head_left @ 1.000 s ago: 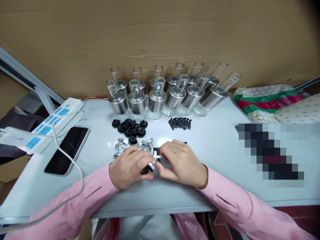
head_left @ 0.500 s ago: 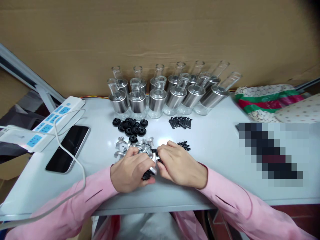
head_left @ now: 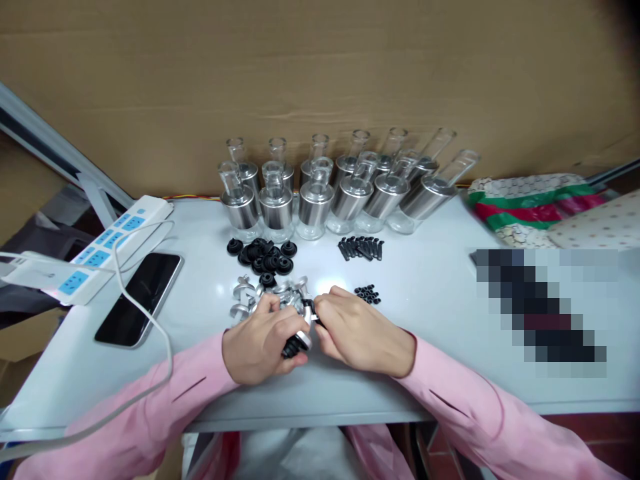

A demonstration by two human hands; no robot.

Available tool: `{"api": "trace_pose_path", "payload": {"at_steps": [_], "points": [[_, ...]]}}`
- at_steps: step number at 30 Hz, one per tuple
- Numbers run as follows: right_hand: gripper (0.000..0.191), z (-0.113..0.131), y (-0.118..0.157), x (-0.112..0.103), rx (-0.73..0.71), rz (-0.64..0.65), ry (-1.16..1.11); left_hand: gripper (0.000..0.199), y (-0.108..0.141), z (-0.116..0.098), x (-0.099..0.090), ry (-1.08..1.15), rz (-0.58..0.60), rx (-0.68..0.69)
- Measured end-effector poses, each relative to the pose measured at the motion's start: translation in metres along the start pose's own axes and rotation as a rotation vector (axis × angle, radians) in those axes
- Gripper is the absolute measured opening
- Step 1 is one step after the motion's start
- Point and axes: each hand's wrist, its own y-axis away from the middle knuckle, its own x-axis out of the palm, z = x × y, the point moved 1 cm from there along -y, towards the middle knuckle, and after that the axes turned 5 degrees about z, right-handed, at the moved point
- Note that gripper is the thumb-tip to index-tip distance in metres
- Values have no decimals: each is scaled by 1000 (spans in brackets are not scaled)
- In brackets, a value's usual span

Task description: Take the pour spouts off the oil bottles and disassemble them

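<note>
A silver bottle pourer with a black ribbed stopper is gripped in my left hand, its stopper end towards me. My right hand is closed, thumb and fingers pinching a small black piece at the pourer's far end; the fingers partly hide it. Just beyond my left hand lies a pile of silver pourer parts. Black ribbed stoppers are heaped behind that pile. Past my right hand are small black caps, with thin black levers farther back.
Two rows of glass bottles with metal sleeves stand at the back before a cardboard wall. On the left lie a phone and a power strip, with a white cable crossing my left sleeve. A patterned bag sits at right.
The camera view has shifted slightly. Both hands stay together on the pourer in almost the same pose, and the piles and bottles keep their places.
</note>
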Motion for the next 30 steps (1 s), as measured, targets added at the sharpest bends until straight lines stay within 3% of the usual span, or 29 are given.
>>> {"api": "trace_pose_path", "payload": {"at_steps": [18,25,30], "points": [[18,0,-2,-2,-18,-21,-10,20,-2,-2,-2,-3,-38,8],[24,-6,-1,-3,-36,-211,-44,15,-1,-1,-3,47,-76,33],[36,-9,-1,-7,-36,-188,-73,18,1,0,2,72,-70,42]]}}
